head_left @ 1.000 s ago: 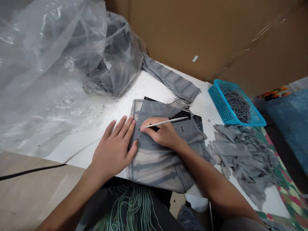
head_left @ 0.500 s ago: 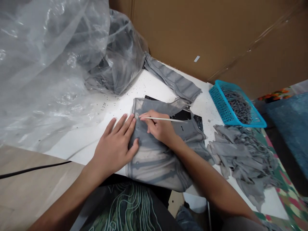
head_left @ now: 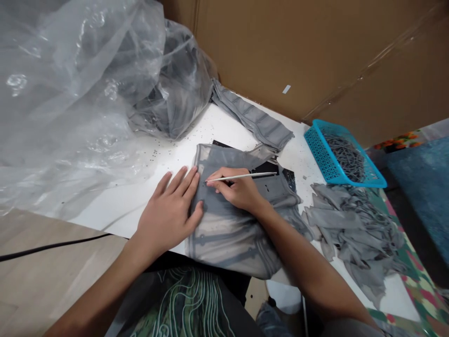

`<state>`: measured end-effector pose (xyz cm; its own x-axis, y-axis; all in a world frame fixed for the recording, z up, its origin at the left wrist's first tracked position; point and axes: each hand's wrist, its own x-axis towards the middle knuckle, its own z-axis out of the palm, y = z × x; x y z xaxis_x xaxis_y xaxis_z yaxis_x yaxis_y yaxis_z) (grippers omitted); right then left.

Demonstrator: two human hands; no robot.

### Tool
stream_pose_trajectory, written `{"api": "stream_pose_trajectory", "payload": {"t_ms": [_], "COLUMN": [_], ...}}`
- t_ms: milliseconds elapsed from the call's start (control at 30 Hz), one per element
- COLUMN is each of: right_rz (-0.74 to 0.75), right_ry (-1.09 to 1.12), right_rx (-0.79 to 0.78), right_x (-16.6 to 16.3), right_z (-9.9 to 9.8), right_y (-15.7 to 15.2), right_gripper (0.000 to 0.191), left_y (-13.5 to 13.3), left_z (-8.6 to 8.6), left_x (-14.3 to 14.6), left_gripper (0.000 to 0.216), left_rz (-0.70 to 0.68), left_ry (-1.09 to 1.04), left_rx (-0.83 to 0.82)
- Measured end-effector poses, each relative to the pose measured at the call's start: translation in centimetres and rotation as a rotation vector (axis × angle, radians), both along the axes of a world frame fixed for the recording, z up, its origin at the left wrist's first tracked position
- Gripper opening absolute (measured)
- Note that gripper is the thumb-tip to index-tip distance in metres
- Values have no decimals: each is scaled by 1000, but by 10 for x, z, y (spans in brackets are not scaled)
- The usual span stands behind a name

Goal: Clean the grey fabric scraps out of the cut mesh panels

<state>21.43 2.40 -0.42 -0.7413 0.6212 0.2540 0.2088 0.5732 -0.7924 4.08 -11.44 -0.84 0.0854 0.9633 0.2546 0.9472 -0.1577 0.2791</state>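
A thin pale stick (head_left: 259, 174) is pinched in my right hand (head_left: 236, 189), its tip down at the left part of a sheer grey fabric piece (head_left: 224, 234). Small dark marks show on the cloth near that tip. My left hand (head_left: 171, 206) lies flat with fingers stretched out, its fingertips at the fabric's left edge. Under the cloth's far side is a black sheet or board (head_left: 288, 177), mostly covered. The fabric hangs over the near edge of the white table (head_left: 129, 206).
A clear plastic bag (head_left: 175, 89) of grey fabric fills the left back. Behind stands a cardboard wall (head_left: 266, 42). A folded grey strip (head_left: 252, 114) lies at the back. To the right are a blue basket (head_left: 324, 164) of grey strips and a heap of grey cloth pieces (head_left: 354, 220).
My right hand has moved slightly down and to the right with the stick, whose tip now sits lower on the fabric. My left hand stays flat in nearly the same place.
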Motion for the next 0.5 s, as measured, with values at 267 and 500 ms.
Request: {"api": "stream_pose_trajectory", "payload": {"t_ms": [267,500], "right_rz": [82,-146], "right_ry": [-181,-165], "right_rx": [386,363], "right_x": [1,-11], "right_z": [-5,-11], "right_y": [-4,-2], "right_gripper": [21,28], "left_y": [0,0], "left_z": [-1,-1], "left_x": [1,1], "left_gripper": [62,63], "left_rz": [8,1], "left_ry": [64,66], "left_rx": [-1,0]}}
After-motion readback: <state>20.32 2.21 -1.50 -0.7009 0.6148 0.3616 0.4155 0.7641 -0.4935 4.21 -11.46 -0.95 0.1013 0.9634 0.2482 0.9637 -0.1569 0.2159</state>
